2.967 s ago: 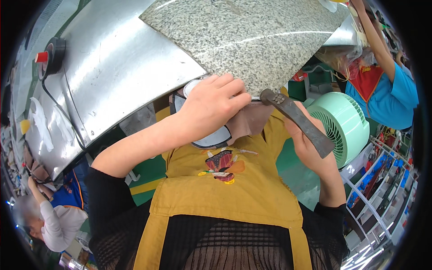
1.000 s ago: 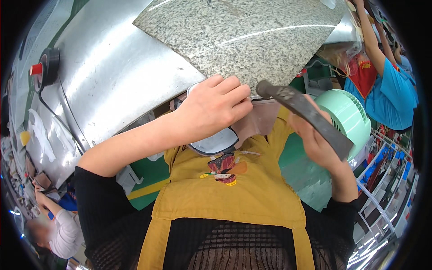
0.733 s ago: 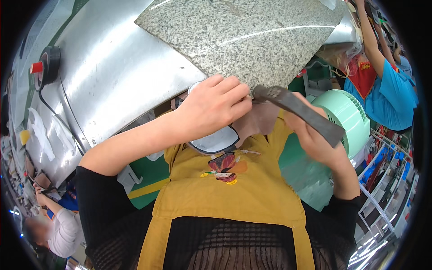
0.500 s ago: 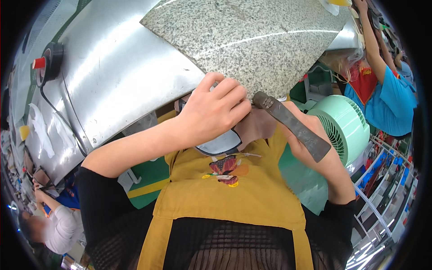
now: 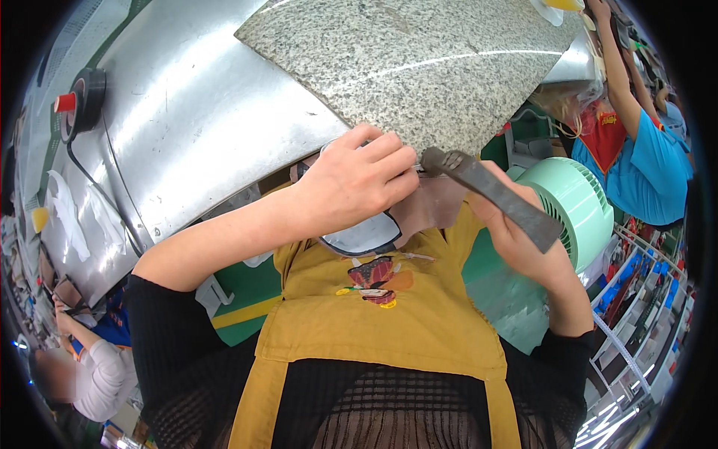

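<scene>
My left hand (image 5: pixel 355 179) is curled at the near edge of the granite slab (image 5: pixel 419 75), pinching a brown leather-like piece (image 5: pixel 426 206). That piece hangs down over the slab's edge toward my lap, with a white panel (image 5: pixel 363 236) edged in black beside it. The fingertips are partly hidden behind the knuckles. In my right hand (image 5: pixel 520 232) is a hammer with a long, dark, worn metal head (image 5: pixel 497 196). Its narrow end sits at the slab's edge, close to my left fingers; the handle is hidden in my fist.
A metal tabletop (image 5: pixel 194 97) lies left of the slab, with a black corded device (image 5: pixel 90 105) on it. A green fan (image 5: pixel 572 209) stands right of my right hand. A person in blue (image 5: pixel 636 172) is at right, another in white (image 5: pixel 108 378) at lower left.
My right hand has shifted slightly up and to the right, and the hammer head has tilted with it. My left hand has barely moved on the leather-like piece.
</scene>
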Action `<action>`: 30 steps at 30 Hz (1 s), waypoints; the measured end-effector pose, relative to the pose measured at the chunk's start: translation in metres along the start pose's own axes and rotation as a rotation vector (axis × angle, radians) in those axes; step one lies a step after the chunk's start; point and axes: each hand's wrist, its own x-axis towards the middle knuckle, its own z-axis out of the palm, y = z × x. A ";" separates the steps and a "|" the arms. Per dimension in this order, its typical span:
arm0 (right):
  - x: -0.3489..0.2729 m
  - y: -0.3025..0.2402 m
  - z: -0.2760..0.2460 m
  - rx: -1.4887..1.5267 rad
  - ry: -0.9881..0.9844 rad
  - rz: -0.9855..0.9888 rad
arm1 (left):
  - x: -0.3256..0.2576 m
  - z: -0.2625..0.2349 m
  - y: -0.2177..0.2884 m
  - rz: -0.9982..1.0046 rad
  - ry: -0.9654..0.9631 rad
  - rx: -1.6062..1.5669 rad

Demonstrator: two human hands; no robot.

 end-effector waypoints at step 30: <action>0.008 -0.016 -0.006 -0.028 -0.025 0.047 | -0.017 0.007 0.047 -0.181 0.100 -0.046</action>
